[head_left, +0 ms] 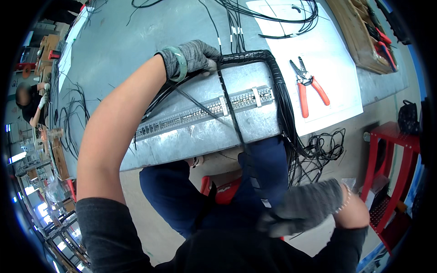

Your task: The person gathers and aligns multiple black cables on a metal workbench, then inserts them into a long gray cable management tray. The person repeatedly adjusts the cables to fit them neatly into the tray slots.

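Note:
My left hand, in a grey knit glove with a green band at the wrist, closes on the black wire bundle near its far left bend. From there a long black spiral-banded strip runs tight toward me, over the table edge and above my lap. A white tag shows near its close end. My right hand, also gloved, is blurred by motion at that end; it looks closed round the strip, its fingertips indistinct. The bundle bends round a metal plate's far right corner, then drops off the near edge.
A slotted terminal rail lies beneath the strip. Red-handled wire strippers rest on a white paper sheet. Beyond stands a wooden tool box. Loose wires hang at the right, near a red stand. Another person works far left.

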`<state>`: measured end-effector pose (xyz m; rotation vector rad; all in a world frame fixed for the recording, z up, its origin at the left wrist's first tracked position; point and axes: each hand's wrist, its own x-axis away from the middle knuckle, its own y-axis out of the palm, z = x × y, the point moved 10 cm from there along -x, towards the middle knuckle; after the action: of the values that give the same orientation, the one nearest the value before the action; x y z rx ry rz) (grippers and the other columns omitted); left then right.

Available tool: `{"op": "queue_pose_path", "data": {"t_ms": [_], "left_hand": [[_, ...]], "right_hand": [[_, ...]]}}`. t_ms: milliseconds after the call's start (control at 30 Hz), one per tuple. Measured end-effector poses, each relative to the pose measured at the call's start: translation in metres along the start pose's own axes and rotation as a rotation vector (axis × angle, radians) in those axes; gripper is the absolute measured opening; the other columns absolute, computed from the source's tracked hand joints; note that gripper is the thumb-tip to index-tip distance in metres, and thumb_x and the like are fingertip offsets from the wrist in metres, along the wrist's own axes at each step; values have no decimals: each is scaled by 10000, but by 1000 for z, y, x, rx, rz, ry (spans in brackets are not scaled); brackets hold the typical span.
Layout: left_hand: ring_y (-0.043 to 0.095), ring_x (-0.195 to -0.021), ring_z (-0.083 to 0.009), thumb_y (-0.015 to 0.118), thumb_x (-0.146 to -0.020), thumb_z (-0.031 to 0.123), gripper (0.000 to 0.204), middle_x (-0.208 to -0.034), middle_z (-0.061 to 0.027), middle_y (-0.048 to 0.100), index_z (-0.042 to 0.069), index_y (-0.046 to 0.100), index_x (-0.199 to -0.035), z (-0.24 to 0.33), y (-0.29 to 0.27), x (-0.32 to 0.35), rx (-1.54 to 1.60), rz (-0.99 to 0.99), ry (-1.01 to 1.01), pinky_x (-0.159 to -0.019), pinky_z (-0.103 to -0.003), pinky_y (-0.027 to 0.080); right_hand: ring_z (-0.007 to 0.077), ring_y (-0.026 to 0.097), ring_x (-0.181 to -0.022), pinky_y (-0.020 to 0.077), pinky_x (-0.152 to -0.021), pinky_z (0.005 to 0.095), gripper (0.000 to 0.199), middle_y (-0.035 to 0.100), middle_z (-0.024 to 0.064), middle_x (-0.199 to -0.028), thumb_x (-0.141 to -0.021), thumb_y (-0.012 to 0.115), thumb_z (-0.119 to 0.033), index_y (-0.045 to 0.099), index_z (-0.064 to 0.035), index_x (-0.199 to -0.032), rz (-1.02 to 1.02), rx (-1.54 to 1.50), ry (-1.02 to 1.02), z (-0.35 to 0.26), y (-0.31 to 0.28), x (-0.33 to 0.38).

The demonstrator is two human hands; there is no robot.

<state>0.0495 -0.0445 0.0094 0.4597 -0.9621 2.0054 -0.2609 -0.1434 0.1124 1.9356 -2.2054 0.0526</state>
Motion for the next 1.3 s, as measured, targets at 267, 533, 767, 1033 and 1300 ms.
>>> {"op": "queue_pose_path", "data": {"t_ms": [267, 533, 767, 1033, 1300], "left_hand": [[598, -731, -148, 597, -873, 62, 326, -831, -72, 657, 46, 623, -1198, 12, 3, 3, -356, 89, 45, -734, -304, 503], [617, -997, -349, 533, -889, 122, 340, -1069, -193, 648, 46, 556, -1220, 15, 9, 7, -623, 297, 288, -903, -417, 472], [633, -956, -339, 578, -871, 113, 361, -1052, -177, 653, 72, 551, -1228, 8, 14, 7, -706, 299, 209, -889, -407, 496], [658, -929, -252, 638, -826, 85, 398, -1007, -127, 702, 40, 605, -1220, -1, 1, -4, -386, 235, 161, -877, -367, 505], [482, -509, -70, 715, -822, 238, 306, -688, -2, 622, 92, 707, -1092, -28, 7, -5, 311, 22, -158, -475, -231, 415]], "right_hand": [[284, 682, -753, 544, -664, 369, 515, 656, 156, -793, -875, 625, -485, 591, -15, -1084, 731, 363, 259, 12, -68, 68], [267, 673, -948, 527, -853, 397, 516, 685, 152, -968, -850, 675, -392, 519, -13, -1165, 1214, 509, 693, 26, -245, -48], [264, 671, -903, 518, -860, 377, 402, 687, 158, -910, -827, 698, -314, 598, -18, -1079, 1404, 336, 496, 57, -264, -52], [288, 674, -837, 534, -792, 397, 185, 683, 152, -850, -831, 634, -193, 677, -36, -919, 1171, 747, 563, 30, -249, -62], [286, 684, -856, 553, -756, 409, 193, 699, 160, -888, -823, 643, -181, 710, -42, -939, 967, 844, 765, 46, -261, -88]]}}
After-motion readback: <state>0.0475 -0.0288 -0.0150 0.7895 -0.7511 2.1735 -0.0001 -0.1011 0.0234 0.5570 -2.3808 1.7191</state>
